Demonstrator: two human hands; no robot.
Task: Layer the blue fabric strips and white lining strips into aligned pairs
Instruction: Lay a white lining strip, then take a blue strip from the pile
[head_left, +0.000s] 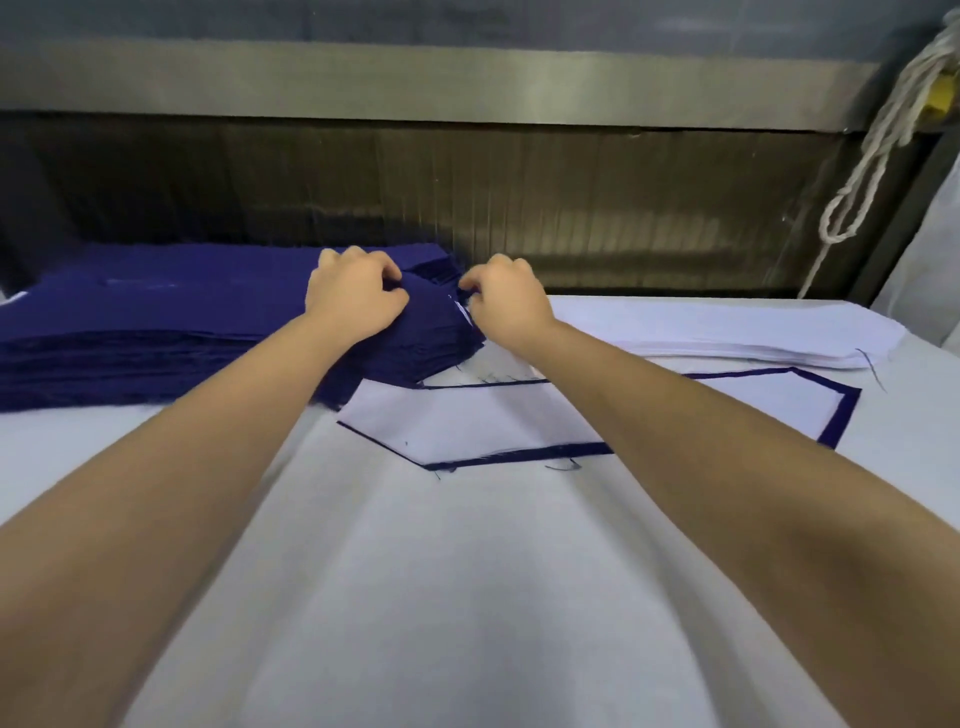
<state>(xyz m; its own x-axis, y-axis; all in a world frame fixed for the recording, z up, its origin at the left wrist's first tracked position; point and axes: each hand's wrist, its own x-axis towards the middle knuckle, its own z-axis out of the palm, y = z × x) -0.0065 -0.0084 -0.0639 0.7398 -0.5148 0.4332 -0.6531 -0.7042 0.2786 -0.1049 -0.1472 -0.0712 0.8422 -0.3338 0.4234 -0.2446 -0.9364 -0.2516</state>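
In the head view, your left hand (356, 299) and right hand (506, 306) meet at 12 o'clock, close together on the right end of the thick stack of dark blue fabric strips (156, 322), which runs off toward 9 o'clock. Both hands have their fingers curled, pinching blue cloth at the top of that end. The flat pile of white lining strips (727, 332) lies at 2 o'clock. Between your forearms, a white lining piece (483, 421) lies on a dark blue piece (841, 410), its border showing, on the white-covered table (467, 597). A knotted white rope (872, 150) hangs at 1 o'clock.
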